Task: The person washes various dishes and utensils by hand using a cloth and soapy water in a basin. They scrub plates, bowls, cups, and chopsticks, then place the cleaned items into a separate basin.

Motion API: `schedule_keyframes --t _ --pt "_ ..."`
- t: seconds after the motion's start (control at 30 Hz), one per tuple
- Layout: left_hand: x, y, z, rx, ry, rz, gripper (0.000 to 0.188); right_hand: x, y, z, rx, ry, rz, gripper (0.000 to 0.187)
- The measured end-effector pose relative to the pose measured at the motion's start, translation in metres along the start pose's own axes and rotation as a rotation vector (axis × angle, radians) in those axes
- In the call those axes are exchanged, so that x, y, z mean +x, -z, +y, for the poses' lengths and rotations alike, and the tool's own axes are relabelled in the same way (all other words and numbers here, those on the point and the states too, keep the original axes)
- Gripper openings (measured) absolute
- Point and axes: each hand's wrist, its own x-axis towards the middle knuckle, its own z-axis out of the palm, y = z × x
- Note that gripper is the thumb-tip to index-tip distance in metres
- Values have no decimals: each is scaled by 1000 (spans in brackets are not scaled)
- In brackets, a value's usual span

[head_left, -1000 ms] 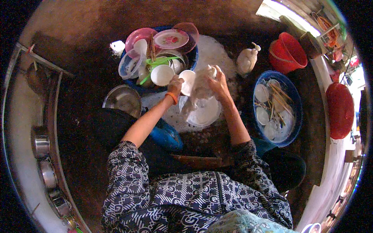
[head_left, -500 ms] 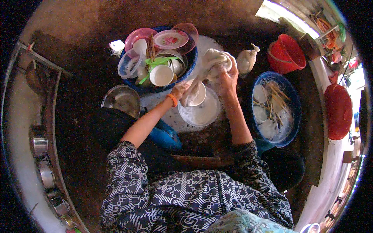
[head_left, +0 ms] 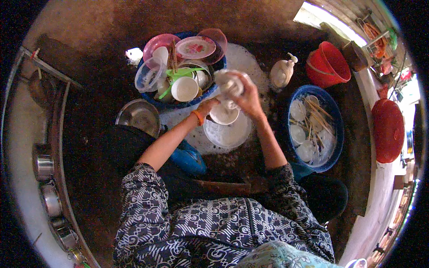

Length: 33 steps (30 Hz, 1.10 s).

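My left hand [head_left: 207, 108], with an orange band at its wrist, grips the rim of a white bowl [head_left: 225, 118]. My right hand [head_left: 248, 99] is closed on a bunched, foamy whitish cloth [head_left: 229, 84], blurred by motion, just above the bowl's far side; part of the cloth hangs toward the bowl. Below them sits a wide pale basin [head_left: 236, 139] with soapy water. Beyond my left hand, a blue tub [head_left: 211, 94] is heaped with pink plates, a white cup [head_left: 185, 89], a bright green utensil and clear plastic containers.
To the right, another blue tub [head_left: 341, 119] holds bowls and chopsticks in water. Behind it are a pale squat bottle [head_left: 282, 73] and a red bucket [head_left: 328, 64]. A metal bowl [head_left: 138, 117] lies at left, near a blue slipper [head_left: 190, 160]. Foam covers the floor around the basin.
My right hand has come down and leftward with the cloth, from above and beyond the bowl to close over it. The cloth, stretched between my hands before, is now bunched. The bowl stays in my left hand.
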Motion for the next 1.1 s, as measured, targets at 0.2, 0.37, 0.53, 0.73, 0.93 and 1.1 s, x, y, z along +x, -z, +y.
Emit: schedule_keyframes --t 0.2,0.37,0.53,0.73,0.93,1.1 --pt "6 -12 7 551 -316 105 37 -29 -33 43 -746 111 -223 71" --pt "-25 -35 36 686 -457 187 32 -28 -23 69 -614 40 -34 58" --pt "-46 -68 81 731 -805 403 35 -38 -30 111 -201 -488 216 45" --pt "-57 -83 97 768 -1125 437 52 -56 -75 121 610 -625 -83 58" --pt "-45 -54 65 730 -675 305 40 -42 -25 86 -302 -499 189 46" --pt "-35 -52 44 940 -855 188 31 -39 -27 85 -577 157 91 49"
